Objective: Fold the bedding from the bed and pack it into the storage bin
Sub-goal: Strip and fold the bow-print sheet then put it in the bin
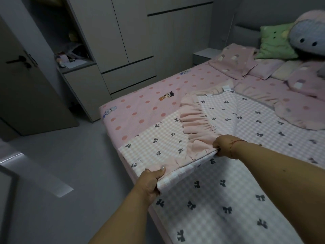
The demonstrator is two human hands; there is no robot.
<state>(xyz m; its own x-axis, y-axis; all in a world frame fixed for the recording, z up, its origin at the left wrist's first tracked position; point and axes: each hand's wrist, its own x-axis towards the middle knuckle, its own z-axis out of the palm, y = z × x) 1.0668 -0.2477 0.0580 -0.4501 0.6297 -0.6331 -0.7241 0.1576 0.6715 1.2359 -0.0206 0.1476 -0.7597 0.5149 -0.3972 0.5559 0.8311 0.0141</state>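
Bedding [228, 199], a gingham quilt with pink ruffle, lies over the bed [140, 106] from centre to lower right of the frame, looks soft and light, so your left hand [151, 182] and right hand [223, 146], both pinching its folded edge, should stay at the corners.

Soft matt cloth: checked quilt [228, 199] with ruffled pink trim, polka-dot bedsheet [140, 103]. Fuzzy plush toy [306, 39]. Smooth matt wardrobe [133, 32].
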